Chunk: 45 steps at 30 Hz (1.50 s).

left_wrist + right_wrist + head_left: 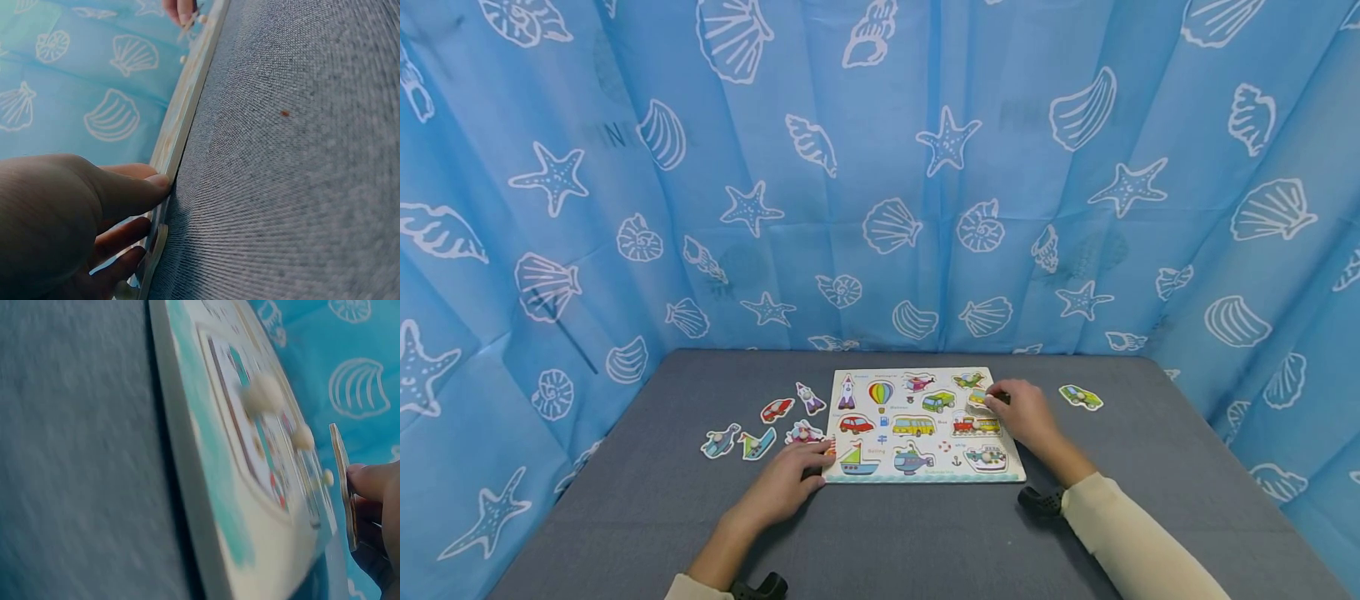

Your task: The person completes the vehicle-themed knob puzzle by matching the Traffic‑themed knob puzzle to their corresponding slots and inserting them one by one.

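A wooden vehicle puzzle board point(880, 426) lies on the grey table. My right hand point(1021, 414) pinches a thin puzzle piece point(343, 481), yellow in the head view, tilted above the board's right part. Its fingers hide most of the picture, so I cannot tell which vehicle it is. At the board's lower left corner, my left hand point(786, 485) holds the edge point(181, 147) between thumb and forefinger. Knobbed train point(976, 424) and ship point(985, 458) pieces sit in the board. A pink helicopter piece point(803, 431) lies partly hidden beyond the left hand.
Left of the board lie a rocket piece point(810, 399), a red car piece point(777, 410), a sailboat piece point(757, 444) and a blue-grey piece point(720, 442). A green truck piece point(1081, 397) lies to the right. A blue shell-patterned curtain point(880, 183) stands behind the table point(925, 533).
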{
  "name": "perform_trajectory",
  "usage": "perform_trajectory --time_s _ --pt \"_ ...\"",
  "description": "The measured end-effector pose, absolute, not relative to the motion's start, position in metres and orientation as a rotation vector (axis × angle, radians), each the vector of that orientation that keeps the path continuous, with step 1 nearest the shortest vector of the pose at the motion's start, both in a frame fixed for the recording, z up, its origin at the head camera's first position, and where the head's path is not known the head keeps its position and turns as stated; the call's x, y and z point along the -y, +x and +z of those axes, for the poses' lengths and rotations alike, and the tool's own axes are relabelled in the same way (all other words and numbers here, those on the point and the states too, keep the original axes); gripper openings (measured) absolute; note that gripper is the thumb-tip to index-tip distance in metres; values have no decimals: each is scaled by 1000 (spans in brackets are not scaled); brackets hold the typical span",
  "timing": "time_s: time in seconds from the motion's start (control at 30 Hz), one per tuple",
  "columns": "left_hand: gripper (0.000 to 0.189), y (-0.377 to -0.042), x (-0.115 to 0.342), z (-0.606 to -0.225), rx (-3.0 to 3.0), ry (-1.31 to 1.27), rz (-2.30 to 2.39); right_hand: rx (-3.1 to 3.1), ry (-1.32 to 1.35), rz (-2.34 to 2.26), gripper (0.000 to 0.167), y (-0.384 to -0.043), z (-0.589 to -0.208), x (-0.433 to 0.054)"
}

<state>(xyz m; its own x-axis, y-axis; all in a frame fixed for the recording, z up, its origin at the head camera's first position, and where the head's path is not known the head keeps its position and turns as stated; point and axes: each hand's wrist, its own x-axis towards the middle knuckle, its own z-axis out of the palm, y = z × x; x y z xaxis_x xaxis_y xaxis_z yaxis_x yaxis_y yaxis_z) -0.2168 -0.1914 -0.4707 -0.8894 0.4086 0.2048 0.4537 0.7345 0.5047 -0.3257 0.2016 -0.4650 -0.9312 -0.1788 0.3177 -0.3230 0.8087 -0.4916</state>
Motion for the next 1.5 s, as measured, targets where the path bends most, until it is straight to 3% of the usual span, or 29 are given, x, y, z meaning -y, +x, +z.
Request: perform_trajectory --time_s 0.57,1.5 --pt "31 -218 193 -473 2857 -706 -865 2676 532 850 5 -314 -468 -156" --pt "31 -219 192 -473 2858 -697 -880 2649 721 858 8 -309 -472 -101"
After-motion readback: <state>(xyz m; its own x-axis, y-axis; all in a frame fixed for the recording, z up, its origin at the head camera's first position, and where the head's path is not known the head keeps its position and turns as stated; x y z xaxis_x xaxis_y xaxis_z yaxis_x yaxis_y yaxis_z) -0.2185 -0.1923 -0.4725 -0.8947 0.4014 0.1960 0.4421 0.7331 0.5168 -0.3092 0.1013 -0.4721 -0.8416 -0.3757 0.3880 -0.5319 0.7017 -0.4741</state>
